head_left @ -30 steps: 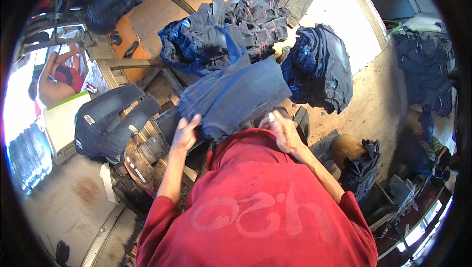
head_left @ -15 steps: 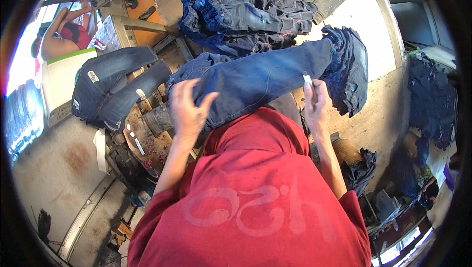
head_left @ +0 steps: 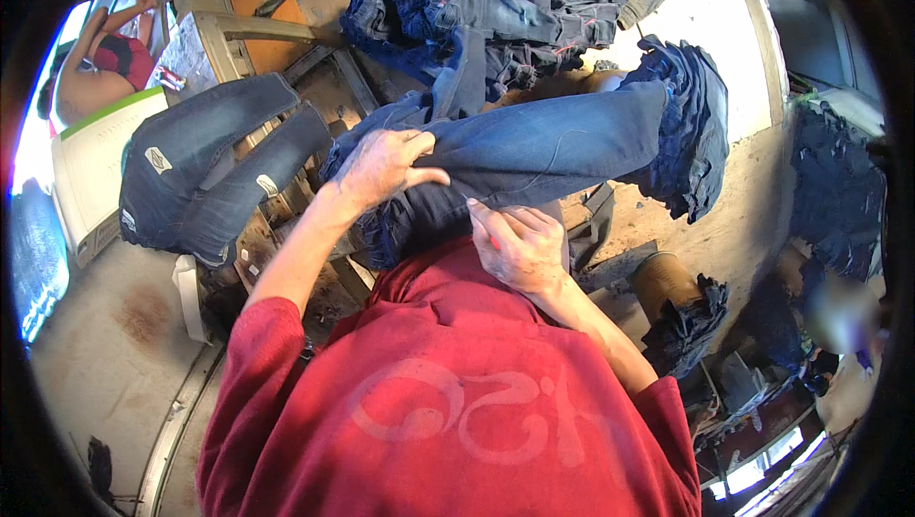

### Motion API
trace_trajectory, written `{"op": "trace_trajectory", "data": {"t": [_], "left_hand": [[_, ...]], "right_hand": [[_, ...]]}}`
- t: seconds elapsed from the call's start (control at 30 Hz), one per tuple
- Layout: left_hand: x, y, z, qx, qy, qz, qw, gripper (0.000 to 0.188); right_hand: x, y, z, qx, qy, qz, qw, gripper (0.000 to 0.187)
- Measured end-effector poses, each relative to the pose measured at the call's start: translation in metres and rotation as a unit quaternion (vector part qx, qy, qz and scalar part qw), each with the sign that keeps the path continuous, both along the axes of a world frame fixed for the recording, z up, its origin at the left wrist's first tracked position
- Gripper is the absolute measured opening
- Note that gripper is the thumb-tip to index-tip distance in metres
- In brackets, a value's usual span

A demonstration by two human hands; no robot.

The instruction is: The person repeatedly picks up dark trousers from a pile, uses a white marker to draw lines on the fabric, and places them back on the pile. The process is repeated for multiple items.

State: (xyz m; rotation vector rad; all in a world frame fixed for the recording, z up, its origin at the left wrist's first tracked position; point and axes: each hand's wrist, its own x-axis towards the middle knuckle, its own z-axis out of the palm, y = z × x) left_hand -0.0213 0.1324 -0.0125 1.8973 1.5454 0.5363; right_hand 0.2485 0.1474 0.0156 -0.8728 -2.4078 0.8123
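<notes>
At the upper left of the frame another person (head_left: 95, 74) in a red top sits beside a white box with a green edge (head_left: 91, 169). Just right of that, a folded pair of dark jeans (head_left: 210, 169) with pale patches lies over a wooden frame (head_left: 286, 60). Your left hand (head_left: 381, 169) sits left of centre, fingers (head_left: 419, 177) clenched on the blue denim trouser leg (head_left: 543, 145), gripping its upper edge with the thumb pressed along the cloth. That trouser leg stretches from the centre toward the upper right, where its far end bunches into ruffled folds. Below it, just right of centre, your right hand (head_left: 519, 250) is closed against the underside of the same denim, pinching something thin and reddish; what it is, you cannot tell. Above, at the top centre, a heap of dark jeans (head_left: 486, 2) rests on the counter (head_left: 705, 12). At the far right more dark garments (head_left: 839, 193) hang in a pile.
</notes>
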Motion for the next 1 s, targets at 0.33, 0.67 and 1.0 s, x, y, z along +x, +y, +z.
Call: {"op": "trace_trajectory", "data": {"t": [0.33, 0.67, 1.0], "left_hand": [[-0.009, 0.001, -0.023, 0.034, -0.071, 0.021, 0.997, 0.030], [-0.013, 0.000, -0.028, 0.028, -0.088, 0.020, 0.996, 0.026], [-0.008, -0.001, -0.028, 0.031, -0.093, 0.047, 0.994, 0.023]], "right_hand": [[-0.044, -0.007, -0.020, -0.010, -0.143, -0.018, 0.989, 0.030], [-0.044, -0.005, -0.012, -0.017, -0.149, -0.016, 0.989, 0.029], [-0.045, -0.001, -0.006, -0.021, -0.156, -0.014, 0.988, 0.025]]}}
